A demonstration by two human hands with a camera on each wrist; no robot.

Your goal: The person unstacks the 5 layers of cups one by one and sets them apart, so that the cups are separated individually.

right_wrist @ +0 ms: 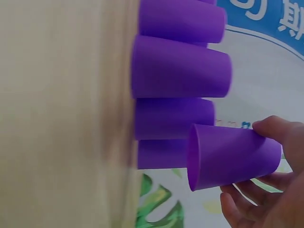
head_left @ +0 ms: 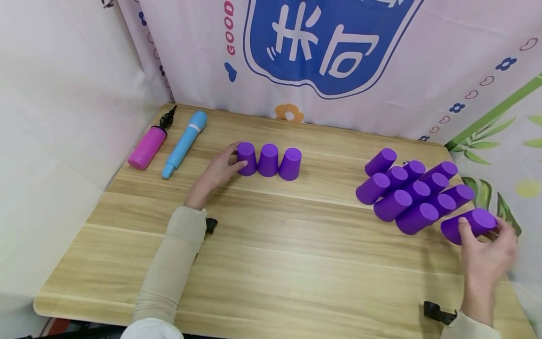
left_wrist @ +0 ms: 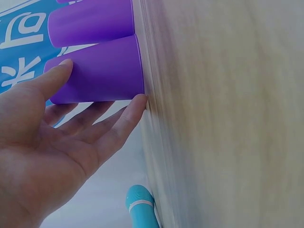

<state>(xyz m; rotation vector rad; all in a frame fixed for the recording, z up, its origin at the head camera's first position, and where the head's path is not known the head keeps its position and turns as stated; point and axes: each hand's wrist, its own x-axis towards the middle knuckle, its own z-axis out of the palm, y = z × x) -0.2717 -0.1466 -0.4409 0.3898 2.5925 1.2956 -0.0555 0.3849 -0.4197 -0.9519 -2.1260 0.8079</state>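
Three purple cups stand upside down in a row at the back middle of the table in the head view. My left hand (head_left: 222,165) holds the leftmost cup (head_left: 247,160), its thumb on the near side and its fingers around the far side. The left wrist view shows this cup (left_wrist: 99,71) with its rim down at the wood. At the right, my right hand (head_left: 487,249) grips another purple cup (head_left: 467,227) between thumb and fingers near its closed end. In the right wrist view that cup (right_wrist: 232,156) is lifted off the table, its open end toward the tabletop.
Several more upside-down purple cups (head_left: 391,205) stand grouped at the right, just left of the lifted cup. At the back left lie a pink hand pump (head_left: 148,147) with a black nozzle and a blue pump (head_left: 185,143). A printed curtain (head_left: 199,84) hangs behind the table.
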